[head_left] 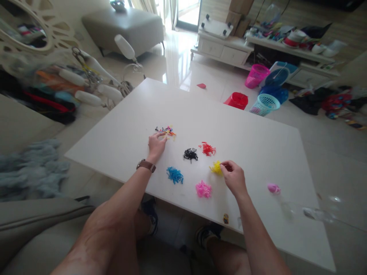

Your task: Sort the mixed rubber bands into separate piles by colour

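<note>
My left hand [157,147], with a brown-strapped watch on its wrist, is at a small pile of mixed-colour rubber bands [169,131]. Its thumb and forefinger are close together at the pile's near edge; what lies between them is too small to tell. Curled at the yellow rubber bands [215,168], my right hand [234,177] has its fingertips pinched, and any band in them is hidden. Between the hands lie separate piles of black rubber bands [190,154] and red rubber bands [208,149]. Nearer me are blue rubber bands [174,175] and pink rubber bands [203,189].
The piles lie on a white table [258,141]. A pink object [274,188] and clear plastic [318,214] are at the right; a tiny yellow figure [226,218] sits at the near edge. Beyond the table stand a red bucket [239,100] and a light-blue basket [265,105].
</note>
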